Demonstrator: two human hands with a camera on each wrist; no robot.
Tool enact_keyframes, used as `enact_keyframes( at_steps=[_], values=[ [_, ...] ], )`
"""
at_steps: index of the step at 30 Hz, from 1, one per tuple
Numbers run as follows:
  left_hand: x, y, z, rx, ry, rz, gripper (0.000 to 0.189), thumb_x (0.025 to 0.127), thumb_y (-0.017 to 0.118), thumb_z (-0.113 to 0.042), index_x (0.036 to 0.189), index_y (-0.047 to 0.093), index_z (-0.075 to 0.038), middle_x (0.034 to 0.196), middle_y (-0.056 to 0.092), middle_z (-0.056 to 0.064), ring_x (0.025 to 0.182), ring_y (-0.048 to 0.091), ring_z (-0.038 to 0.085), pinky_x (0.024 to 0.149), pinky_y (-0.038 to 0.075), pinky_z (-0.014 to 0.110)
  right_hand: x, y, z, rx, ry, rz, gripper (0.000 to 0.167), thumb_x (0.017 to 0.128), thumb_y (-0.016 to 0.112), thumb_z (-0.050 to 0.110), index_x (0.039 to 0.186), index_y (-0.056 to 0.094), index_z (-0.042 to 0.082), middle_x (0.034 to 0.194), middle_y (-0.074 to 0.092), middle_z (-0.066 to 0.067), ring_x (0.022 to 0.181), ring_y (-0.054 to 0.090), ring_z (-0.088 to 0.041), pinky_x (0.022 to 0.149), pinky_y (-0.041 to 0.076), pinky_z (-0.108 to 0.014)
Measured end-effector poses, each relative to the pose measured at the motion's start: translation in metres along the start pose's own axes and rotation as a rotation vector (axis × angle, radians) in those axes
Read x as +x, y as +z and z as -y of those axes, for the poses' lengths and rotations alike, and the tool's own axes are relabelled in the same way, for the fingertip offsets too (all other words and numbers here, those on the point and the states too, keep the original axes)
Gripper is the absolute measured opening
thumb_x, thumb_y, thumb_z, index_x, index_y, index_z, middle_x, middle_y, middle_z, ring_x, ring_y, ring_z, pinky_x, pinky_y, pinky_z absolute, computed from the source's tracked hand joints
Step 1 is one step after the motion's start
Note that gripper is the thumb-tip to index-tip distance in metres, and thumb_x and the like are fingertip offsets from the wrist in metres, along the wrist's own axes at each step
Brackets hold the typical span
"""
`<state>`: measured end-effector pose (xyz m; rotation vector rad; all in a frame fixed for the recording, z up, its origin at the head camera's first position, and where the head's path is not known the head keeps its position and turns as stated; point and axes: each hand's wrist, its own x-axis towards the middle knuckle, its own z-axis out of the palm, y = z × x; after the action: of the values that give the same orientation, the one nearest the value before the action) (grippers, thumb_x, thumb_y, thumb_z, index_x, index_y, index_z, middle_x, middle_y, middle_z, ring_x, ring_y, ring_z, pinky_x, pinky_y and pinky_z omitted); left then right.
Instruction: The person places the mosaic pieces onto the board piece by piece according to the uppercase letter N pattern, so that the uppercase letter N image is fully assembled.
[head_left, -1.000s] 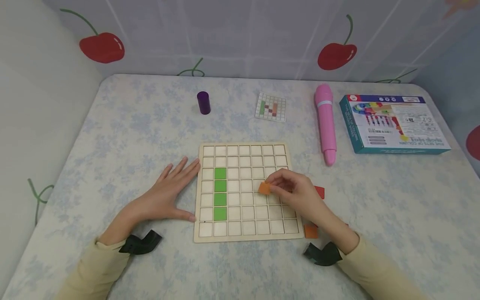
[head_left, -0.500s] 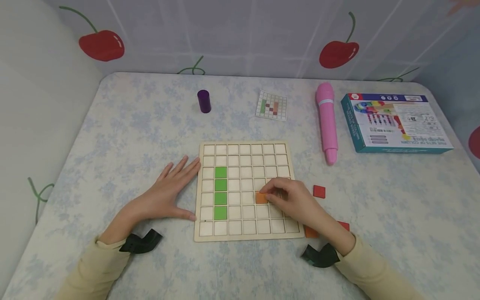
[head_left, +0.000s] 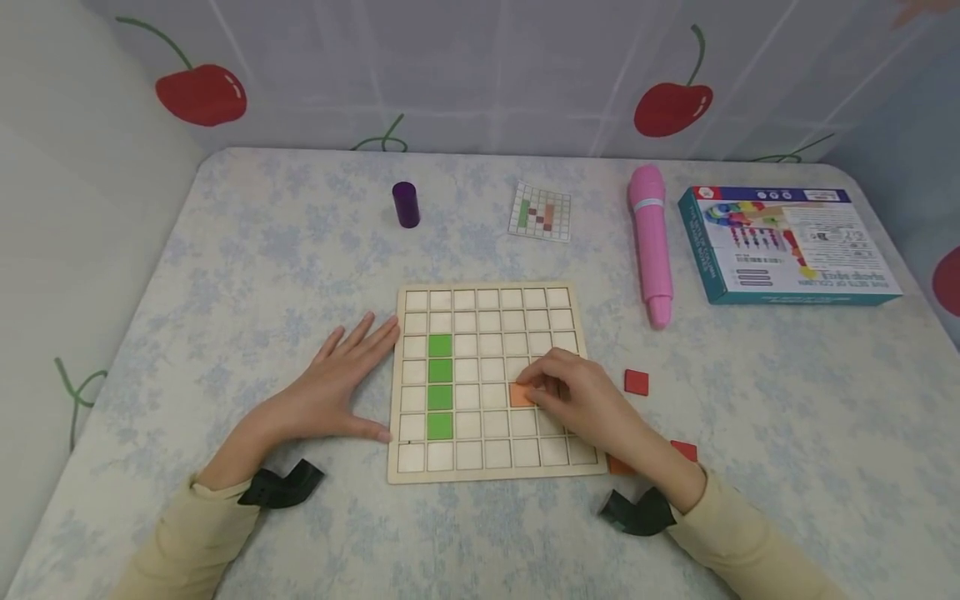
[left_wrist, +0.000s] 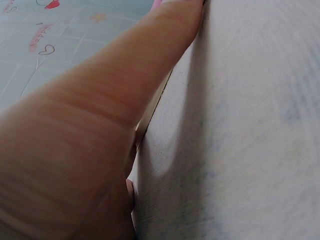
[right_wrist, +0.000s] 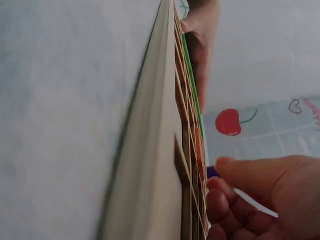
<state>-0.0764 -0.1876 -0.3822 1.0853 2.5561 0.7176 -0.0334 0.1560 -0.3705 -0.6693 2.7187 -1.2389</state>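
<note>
Tiles [head_left: 440,397], four green, are lining one column of one board [head_left: 495,476]; the right hand [head_left: 573,390] is pinching one orange tile [head_left: 518,396] at a cell farther right; the left hand [head_left: 337,383], fingers spread, is touching the board's left edge.

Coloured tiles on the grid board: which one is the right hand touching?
The orange tile, at the right hand. The other four are green tiles in one column, nearer the left hand, untouched.
</note>
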Motion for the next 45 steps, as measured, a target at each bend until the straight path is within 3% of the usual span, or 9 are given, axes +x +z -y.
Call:
enact_keyframes(
  at_steps=[4,8,13,17,22,31,39,42,45],
  values=[
    [0.000,0.001,0.001,-0.001,-0.009,0.008,0.121,0.067,0.072,-0.064,0.151,0.007,-0.007,0.156,0.003,0.007,0.140,-0.008,0.028,0.107,-0.007,0.049,-0.004,-0.017,-0.003,0.021,-0.010,-0.047,0.019,0.083,0.070,-0.002,0.098,0.070,0.010,0.087,0.061,0.007,0.072,0.051,-0.009,0.062,0.045,-0.026],
    [-0.001,0.002,0.002,0.000,-0.007,0.006,0.121,0.067,0.073,-0.063,0.151,0.006,-0.007,0.156,0.003,0.006,0.139,-0.008,0.028,0.107,-0.007,0.049,-0.015,-0.043,-0.012,-0.021,0.033,-0.108,0.019,0.082,0.069,-0.003,0.097,0.071,0.009,0.089,0.064,0.005,0.069,0.050,-0.010,0.060,0.043,-0.025],
    [0.000,0.001,0.002,0.005,-0.007,0.006,0.121,0.067,0.072,-0.064,0.151,0.006,-0.007,0.156,0.002,0.006,0.139,-0.008,0.029,0.107,-0.007,0.049,-0.035,-0.071,-0.029,-0.130,0.181,-0.128,0.017,0.084,0.069,0.001,0.100,0.070,0.006,0.092,0.064,0.000,0.073,0.050,-0.014,0.063,0.043,-0.022],
    [0.000,0.001,0.001,0.005,-0.007,0.006,0.122,0.066,0.073,-0.064,0.151,0.006,-0.007,0.156,0.003,0.006,0.139,-0.008,0.029,0.107,-0.007,0.049,-0.049,-0.081,-0.041,-0.191,0.278,-0.116,0.020,0.084,0.069,0.002,0.103,0.069,0.004,0.097,0.063,-0.006,0.078,0.049,-0.018,0.064,0.042,-0.021],
    [0.000,0.001,0.001,0.005,0.003,-0.003,0.121,0.067,0.073,-0.064,0.151,0.007,-0.007,0.156,0.003,0.006,0.140,-0.007,0.029,0.107,-0.007,0.049,-0.059,-0.078,-0.050,-0.180,0.307,-0.080,0.027,0.081,0.073,0.004,0.107,0.069,0.005,0.092,0.058,-0.004,0.077,0.047,-0.019,0.062,0.042,-0.022],
    [0.000,0.001,0.001,0.011,0.007,-0.008,0.121,0.067,0.073,-0.063,0.151,0.007,-0.007,0.156,0.004,0.007,0.140,-0.007,0.029,0.107,-0.007,0.049,-0.059,-0.069,-0.050,-0.161,0.288,-0.097,0.027,0.077,0.075,0.000,0.100,0.064,0.008,0.090,0.053,-0.003,0.080,0.045,-0.019,0.064,0.041,-0.021],
    [0.000,0.001,0.001,0.007,0.011,-0.013,0.120,0.068,0.073,-0.062,0.151,0.007,-0.007,0.156,0.005,0.008,0.140,-0.006,0.029,0.107,-0.006,0.050,-0.056,-0.068,-0.036,-0.212,0.289,-0.171,0.017,0.080,0.073,0.000,0.089,0.064,0.010,0.073,0.057,0.003,0.068,0.048,-0.017,0.056,0.042,-0.023],
    [0.000,0.001,0.001,0.006,0.009,-0.015,0.119,0.068,0.073,-0.062,0.151,0.007,-0.007,0.156,0.005,0.008,0.140,-0.006,0.030,0.107,-0.006,0.050,-0.050,-0.065,-0.024,-0.146,0.248,-0.214,0.016,0.081,0.072,-0.001,0.091,0.066,0.010,0.079,0.063,0.002,0.072,0.055,-0.016,0.064,0.046,-0.017],
    [0.000,0.001,0.001,0.001,0.000,-0.008,0.119,0.068,0.073,-0.062,0.151,0.007,-0.006,0.156,0.004,0.008,0.140,-0.007,0.029,0.107,-0.006,0.050,-0.042,-0.056,-0.011,-0.002,0.213,-0.213,0.015,0.082,0.070,-0.001,0.094,0.067,0.008,0.085,0.066,0.001,0.076,0.061,-0.015,0.070,0.048,-0.016]
  ],
)
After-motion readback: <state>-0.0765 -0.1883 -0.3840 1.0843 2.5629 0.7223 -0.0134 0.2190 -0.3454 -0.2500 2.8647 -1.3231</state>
